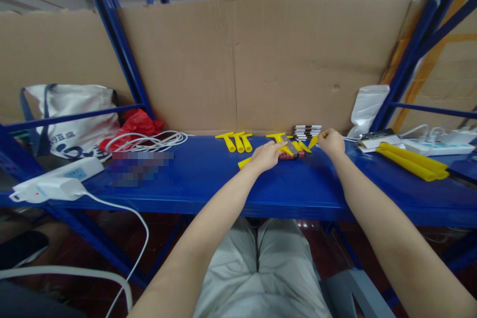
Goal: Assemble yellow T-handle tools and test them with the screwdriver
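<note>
My left hand (265,155) rests on the blue shelf (208,179) with its fingers closed on a yellow scraper (283,145) with a grey blade, over a small dark red item (292,156). My right hand (331,142) is curled around another yellow piece (315,140) just to the right. Three yellow T-shaped scrapers (236,140) lie in a row to the left of my hands. A stack of small black-and-white packets (306,131) sits behind them against the cardboard.
Cardboard (261,59) backs the shelf. At left lie white cables (149,141), a red bag (137,121), a white tote (74,114) and a power strip (55,179). At right are yellow bars (413,164), a white pouch (368,104) and another power strip (439,148).
</note>
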The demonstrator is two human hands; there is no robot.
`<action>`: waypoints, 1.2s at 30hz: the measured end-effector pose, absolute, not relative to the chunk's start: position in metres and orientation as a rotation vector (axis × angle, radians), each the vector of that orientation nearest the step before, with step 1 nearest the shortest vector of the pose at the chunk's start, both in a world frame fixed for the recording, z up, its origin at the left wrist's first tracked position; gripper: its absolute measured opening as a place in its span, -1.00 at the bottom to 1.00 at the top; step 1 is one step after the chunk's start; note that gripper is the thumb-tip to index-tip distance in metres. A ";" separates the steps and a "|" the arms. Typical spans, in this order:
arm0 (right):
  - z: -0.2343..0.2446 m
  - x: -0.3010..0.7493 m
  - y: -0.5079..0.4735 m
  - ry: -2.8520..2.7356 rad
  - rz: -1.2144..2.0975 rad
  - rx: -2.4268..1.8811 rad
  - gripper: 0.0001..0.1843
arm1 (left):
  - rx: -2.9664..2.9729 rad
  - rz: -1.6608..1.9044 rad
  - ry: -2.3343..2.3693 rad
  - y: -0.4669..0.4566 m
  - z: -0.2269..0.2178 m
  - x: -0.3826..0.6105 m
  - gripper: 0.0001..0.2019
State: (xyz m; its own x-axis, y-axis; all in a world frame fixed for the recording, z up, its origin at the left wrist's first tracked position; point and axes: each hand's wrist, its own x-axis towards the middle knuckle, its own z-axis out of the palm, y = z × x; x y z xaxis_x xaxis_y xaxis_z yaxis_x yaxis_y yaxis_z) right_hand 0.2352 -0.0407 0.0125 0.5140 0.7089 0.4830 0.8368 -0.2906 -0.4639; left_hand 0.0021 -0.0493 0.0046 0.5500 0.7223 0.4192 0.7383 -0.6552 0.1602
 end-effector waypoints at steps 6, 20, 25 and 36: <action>0.012 0.236 -0.040 -1.246 -0.220 -2.021 -0.76 | -2.729 -0.711 -1.287 -0.049 0.004 0.003 -0.58; 0.012 0.235 -0.039 -1.278 -0.156 -2.092 -0.77 | -2.721 -0.694 -1.283 -0.050 0.005 0.002 -0.58; 0.010 0.238 -0.036 -1.313 -0.142 -2.120 -0.82 | -2.719 -0.683 -1.288 -0.050 0.006 0.003 -0.58; 0.003 0.244 -0.032 -1.324 -0.020 -2.118 -0.95 | -2.726 -0.684 -1.277 -0.049 0.005 0.003 -0.57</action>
